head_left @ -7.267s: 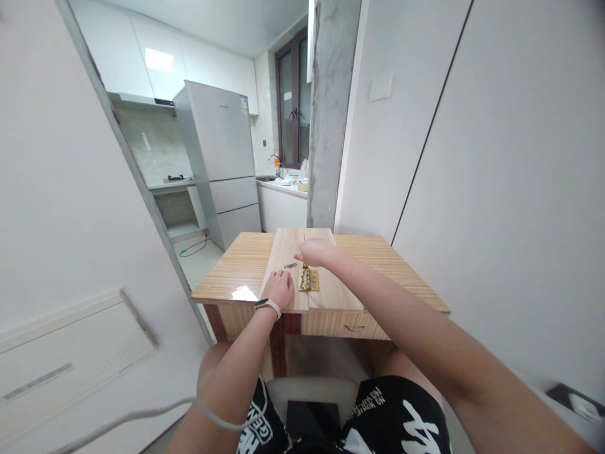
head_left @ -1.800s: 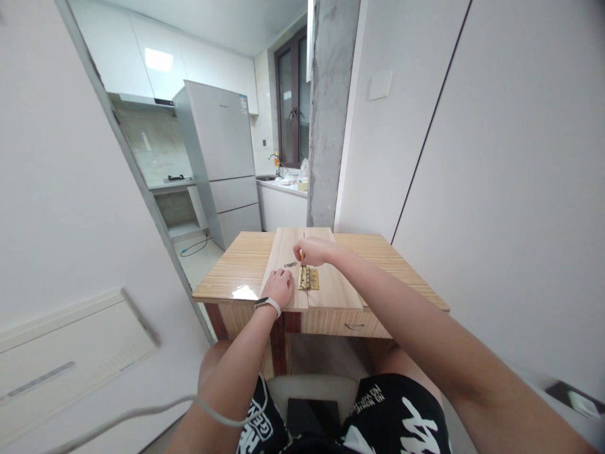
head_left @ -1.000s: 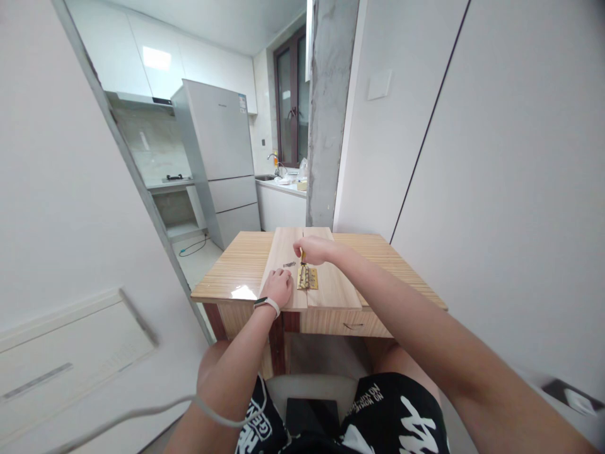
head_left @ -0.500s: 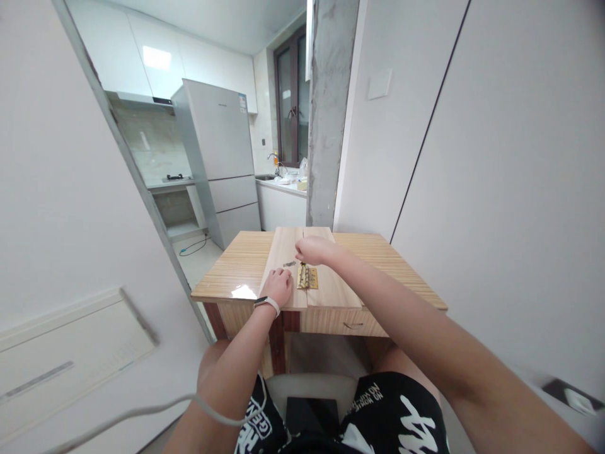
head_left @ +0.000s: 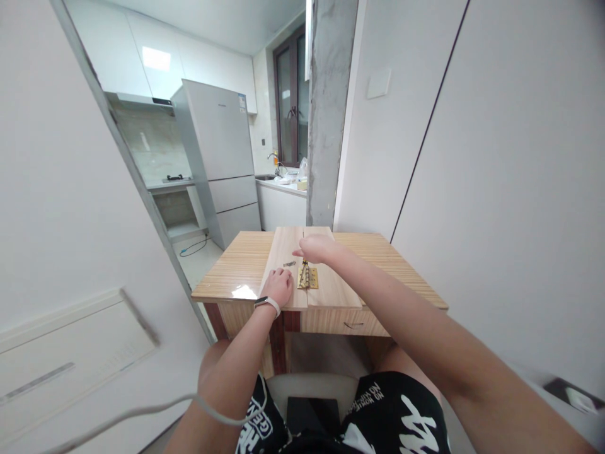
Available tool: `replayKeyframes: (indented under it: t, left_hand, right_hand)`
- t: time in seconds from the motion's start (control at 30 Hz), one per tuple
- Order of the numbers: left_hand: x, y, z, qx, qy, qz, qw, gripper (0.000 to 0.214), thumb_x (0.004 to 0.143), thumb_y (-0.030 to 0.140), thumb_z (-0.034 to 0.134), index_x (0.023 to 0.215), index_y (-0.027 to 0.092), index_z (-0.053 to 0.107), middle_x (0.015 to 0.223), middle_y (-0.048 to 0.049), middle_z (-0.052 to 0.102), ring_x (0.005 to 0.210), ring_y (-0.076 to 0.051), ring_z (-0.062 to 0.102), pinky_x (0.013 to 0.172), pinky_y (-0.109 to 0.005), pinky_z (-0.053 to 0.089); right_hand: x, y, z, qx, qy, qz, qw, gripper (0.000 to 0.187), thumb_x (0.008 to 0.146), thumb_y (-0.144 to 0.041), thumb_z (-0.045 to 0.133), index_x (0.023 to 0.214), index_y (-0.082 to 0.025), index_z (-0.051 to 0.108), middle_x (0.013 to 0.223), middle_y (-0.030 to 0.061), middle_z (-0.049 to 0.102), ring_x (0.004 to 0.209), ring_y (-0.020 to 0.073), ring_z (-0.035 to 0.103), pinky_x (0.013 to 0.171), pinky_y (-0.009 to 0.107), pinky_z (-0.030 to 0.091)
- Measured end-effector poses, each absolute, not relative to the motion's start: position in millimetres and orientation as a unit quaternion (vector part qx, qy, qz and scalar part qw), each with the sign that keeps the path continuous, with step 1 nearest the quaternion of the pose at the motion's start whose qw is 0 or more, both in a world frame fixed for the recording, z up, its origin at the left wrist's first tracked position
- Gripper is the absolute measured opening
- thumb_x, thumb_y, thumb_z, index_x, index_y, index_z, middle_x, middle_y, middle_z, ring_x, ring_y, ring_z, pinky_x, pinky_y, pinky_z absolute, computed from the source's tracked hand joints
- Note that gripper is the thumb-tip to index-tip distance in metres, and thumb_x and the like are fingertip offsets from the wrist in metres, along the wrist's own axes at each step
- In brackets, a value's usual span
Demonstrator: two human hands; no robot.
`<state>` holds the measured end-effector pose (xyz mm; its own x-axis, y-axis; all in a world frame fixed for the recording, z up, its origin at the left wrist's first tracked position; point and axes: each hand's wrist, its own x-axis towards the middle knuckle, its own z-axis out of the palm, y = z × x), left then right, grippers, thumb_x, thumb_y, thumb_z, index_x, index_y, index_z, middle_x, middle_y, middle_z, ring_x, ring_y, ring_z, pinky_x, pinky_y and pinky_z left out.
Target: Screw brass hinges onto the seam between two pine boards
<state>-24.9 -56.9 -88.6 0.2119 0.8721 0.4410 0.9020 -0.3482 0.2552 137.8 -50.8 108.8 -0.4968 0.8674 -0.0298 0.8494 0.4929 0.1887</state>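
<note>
Two pale wooden boards (head_left: 285,243) lie side by side on the table, with a brass hinge (head_left: 312,279) across their seam. My right hand (head_left: 317,248) is above the hinge, fingers closed round a screwdriver (head_left: 305,261). Only a bit of its yellow-and-black handle shows; the thin shaft points down at the hinge's left leaf. My left hand (head_left: 278,285) lies on the left board just beside the hinge, fingers loosely bent and holding nothing. A little heap of screws (head_left: 289,264) sits on that board beyond my left fingertips.
Under the boards stands a wood-grain table (head_left: 378,252) with a drawer (head_left: 350,323) at its front. A grey cable (head_left: 142,411) runs across my left forearm. Further off are a fridge (head_left: 220,139), a sink counter (head_left: 283,202) and a bare concrete pillar (head_left: 331,113).
My right hand has turned slightly on the screwdriver, a finger now reaching out to the left, and more of the handle shows. The left hand and boards stay put.
</note>
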Motion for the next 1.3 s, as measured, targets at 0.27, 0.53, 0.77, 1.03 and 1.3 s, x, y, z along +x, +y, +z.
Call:
replayKeyframes:
  t: [0.27, 0.53, 0.77, 1.03, 1.3]
  left_hand:
    - [-24.9, -56.8, -88.1, -0.778, -0.57, -0.261, 0.032, 0.023, 0.099, 0.023, 0.045, 0.11, 0.022, 0.066, 0.112, -0.0104, 0.064, 0.108, -0.026, 0.052, 0.099, -0.038, 0.041]
    - [-24.6, -58.0, -86.1, -0.778, -0.571, -0.261, 0.027, 0.022, 0.1, 0.023, 0.045, 0.109, 0.022, 0.066, 0.112, -0.0105, 0.064, 0.108, -0.026, 0.052, 0.1, -0.039, 0.041]
    - [-24.4, -58.0, -85.5, -0.778, -0.575, -0.254, 0.022, 0.023, 0.1, 0.023, 0.045, 0.112, 0.022, 0.065, 0.114, -0.0104, 0.064, 0.11, -0.026, 0.052, 0.099, -0.039, 0.041]
    - [-24.8, -56.5, -87.6, -0.779, -0.574, -0.25, 0.024, 0.024, 0.1, 0.024, 0.045, 0.111, 0.022, 0.066, 0.113, -0.0109, 0.064, 0.109, -0.026, 0.052, 0.099, -0.039, 0.04]
    - [-24.4, -57.6, -86.0, -0.778, -0.576, -0.25, 0.024, 0.024, 0.1, 0.024, 0.044, 0.111, 0.022, 0.066, 0.112, -0.0106, 0.064, 0.11, -0.026, 0.052, 0.1, -0.04, 0.04]
  right_hand:
    - [134.4, -48.8, 106.6, 0.448, 0.89, 0.059, 0.066, 0.024, 0.085, -0.029, 0.071, 0.107, -0.019, 0.075, 0.104, 0.0107, 0.078, 0.096, 0.0225, 0.071, 0.07, 0.025, 0.045]
    - [131.0, -53.1, 109.1, 0.463, 0.882, 0.06, 0.067, 0.048, 0.086, -0.053, 0.072, 0.113, -0.013, 0.075, 0.111, 0.0175, 0.076, 0.101, 0.0269, 0.071, 0.074, 0.027, 0.049]
    - [131.0, -56.1, 112.8, 0.504, 0.857, 0.074, 0.072, 0.048, 0.101, -0.047, 0.051, 0.119, -0.009, 0.074, 0.115, 0.0235, 0.074, 0.11, 0.0288, 0.07, 0.085, 0.031, 0.05]
    - [132.6, -56.8, 111.9, 0.441, 0.894, 0.042, 0.071, 0.03, 0.083, -0.023, 0.073, 0.113, -0.02, 0.074, 0.108, 0.0087, 0.077, 0.098, 0.0212, 0.07, 0.071, 0.024, 0.046]
    - [128.7, -54.0, 109.7, 0.488, 0.869, 0.063, 0.057, 0.054, 0.093, -0.06, 0.06, 0.114, -0.012, 0.074, 0.111, 0.0205, 0.075, 0.105, 0.0288, 0.071, 0.081, 0.029, 0.049]
